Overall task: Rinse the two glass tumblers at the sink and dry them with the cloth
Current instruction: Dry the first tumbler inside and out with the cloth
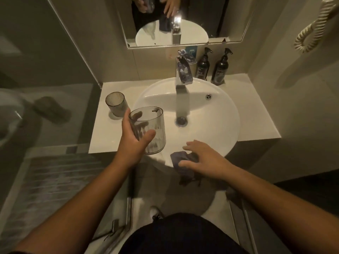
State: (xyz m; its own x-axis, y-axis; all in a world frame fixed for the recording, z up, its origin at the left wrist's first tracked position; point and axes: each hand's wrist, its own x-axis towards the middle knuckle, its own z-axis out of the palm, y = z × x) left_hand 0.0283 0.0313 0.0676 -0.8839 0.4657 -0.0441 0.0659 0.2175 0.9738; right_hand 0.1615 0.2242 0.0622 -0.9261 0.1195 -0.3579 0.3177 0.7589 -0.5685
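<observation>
My left hand (134,138) grips a clear glass tumbler (153,125) upright over the left rim of the round white sink (216,125). A second, ribbed tumbler (116,103) stands upright on the white counter to the left of the basin. A dark grey cloth (180,158) hangs over the sink's front edge. My right hand (203,158) lies over the cloth with its fingers spread and fairly straight, touching it. The chrome faucet (182,74) stands at the back of the basin; I see no water stream.
Two dark pump bottles (202,65) (221,68) stand on the counter right of the faucet. A mirror (176,21) hangs above. A glass shower partition (77,52) borders the counter's left. A coiled cord (311,28) hangs at upper right.
</observation>
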